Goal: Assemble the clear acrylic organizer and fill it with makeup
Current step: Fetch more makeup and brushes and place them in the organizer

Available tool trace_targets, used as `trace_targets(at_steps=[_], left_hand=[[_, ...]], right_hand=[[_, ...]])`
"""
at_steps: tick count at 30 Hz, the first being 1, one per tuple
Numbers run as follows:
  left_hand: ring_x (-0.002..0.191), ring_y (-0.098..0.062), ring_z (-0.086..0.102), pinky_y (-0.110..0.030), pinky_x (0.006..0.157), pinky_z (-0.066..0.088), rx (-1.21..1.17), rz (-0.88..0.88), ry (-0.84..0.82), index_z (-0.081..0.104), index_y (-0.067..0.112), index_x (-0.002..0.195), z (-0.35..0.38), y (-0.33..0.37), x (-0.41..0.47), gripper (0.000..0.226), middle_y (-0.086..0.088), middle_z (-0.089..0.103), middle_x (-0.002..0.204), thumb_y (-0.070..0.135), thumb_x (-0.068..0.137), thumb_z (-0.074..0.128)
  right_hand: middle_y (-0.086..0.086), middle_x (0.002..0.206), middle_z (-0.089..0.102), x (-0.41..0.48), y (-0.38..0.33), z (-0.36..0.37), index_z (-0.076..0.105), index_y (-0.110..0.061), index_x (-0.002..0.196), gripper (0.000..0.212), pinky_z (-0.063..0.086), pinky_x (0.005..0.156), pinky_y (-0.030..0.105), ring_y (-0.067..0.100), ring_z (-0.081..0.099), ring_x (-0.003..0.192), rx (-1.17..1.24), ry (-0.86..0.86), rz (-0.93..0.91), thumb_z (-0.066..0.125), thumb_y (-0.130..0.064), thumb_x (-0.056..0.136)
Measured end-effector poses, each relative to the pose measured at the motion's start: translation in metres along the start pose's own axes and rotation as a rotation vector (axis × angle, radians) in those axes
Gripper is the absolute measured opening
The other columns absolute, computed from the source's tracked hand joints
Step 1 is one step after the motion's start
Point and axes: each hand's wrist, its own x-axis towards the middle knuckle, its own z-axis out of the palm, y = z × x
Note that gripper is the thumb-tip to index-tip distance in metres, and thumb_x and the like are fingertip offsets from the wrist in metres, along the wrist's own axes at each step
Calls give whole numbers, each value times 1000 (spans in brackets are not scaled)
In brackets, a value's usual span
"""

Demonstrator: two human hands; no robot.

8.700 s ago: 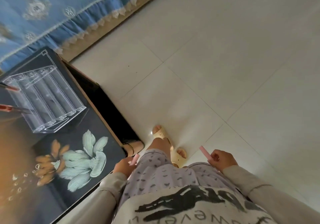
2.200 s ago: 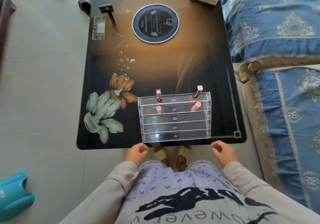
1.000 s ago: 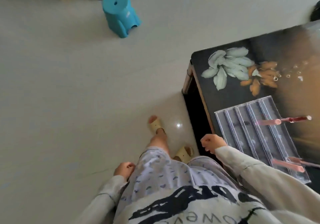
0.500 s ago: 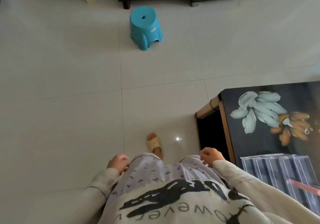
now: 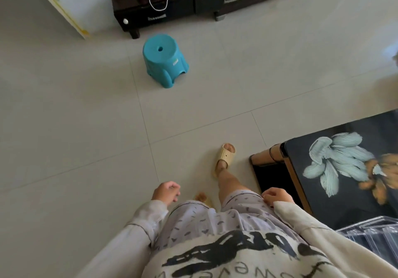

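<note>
The clear organizer (image 5: 375, 233) sits on the dark table (image 5: 336, 208), behind the right sleeve, apart from both hands. The left hand (image 5: 166, 192) and right hand (image 5: 277, 194) hang with loosely curled fingers, holding nothing. The table corner is near the right hand. Wide floor (image 5: 75, 127) spreads left, toward a blue stool (image 5: 164, 60)

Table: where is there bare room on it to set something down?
The table top is bare around the painted flower, from the left edge down to the organizer. The organizer crowds the bottom right corner of the view. The rest is out of view.
</note>
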Motion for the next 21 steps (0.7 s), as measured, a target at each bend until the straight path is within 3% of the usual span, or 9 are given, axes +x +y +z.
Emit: trace_targets(at_steps=[5,7,9,12,15,18,19,21], left_hand=[[55,-13,49,-19,47,38,58,-81,-2,57,17,73,-9,44,37,20,-2,58,69,5,87,48],[55,-9,47,-14,45,38,101,-103,-1,57,17,75,-16,66,48,17,0,57,67,8,88,50],[61,-11,49,-16,53,39,169,-113,-15,59,17,81,-23,90,56,12,0,58,69,11,89,52],[94,-23,59,-23,81,41,247,-98,-32,66,14,101,-34,133,70,17,-9,68,103,15,91,52],[111,-27,57,-22,84,38,338,-55,-8,64,7,113,-43,179,90,27,-11,64,120,18,92,52],[82,-19,60,-19,76,39,381,-25,-32,68,10,102,-49,228,116,20,-7,68,96,14,91,52],[69,-14,55,-19,69,39,389,-13,-44,68,14,91,-49,245,127,16,-3,65,83,12,90,51],[64,-16,51,-21,63,42,434,5,-56,60,19,75,-51,283,145,19,-5,60,77,9,89,51]], right_hand=[[16,96,66,46,-62,-46,67,2,104,23,46,83,32,24,56,87,46,-54,-29,54,-5,87],[14,88,63,66,-94,-74,68,3,98,21,46,71,28,20,53,79,53,-41,-43,52,-4,85],[10,72,61,82,-123,-97,67,-3,90,18,42,57,22,21,54,66,73,-47,-45,50,-4,85],[-2,58,52,104,-155,-127,66,-2,99,21,39,46,15,11,48,51,122,-71,-55,49,-6,87],[-5,57,50,119,-174,-150,65,-1,105,24,35,33,5,8,45,48,106,-67,-64,49,-7,87],[-3,61,57,132,-183,-170,65,-2,107,26,36,34,6,10,48,49,141,-51,-34,48,-9,88],[1,70,65,137,-185,-176,65,-4,106,25,39,39,10,13,51,54,150,-38,-14,49,-9,88],[11,98,72,145,-188,-187,67,-5,105,24,42,56,18,21,60,74,154,-5,26,50,-10,88]])
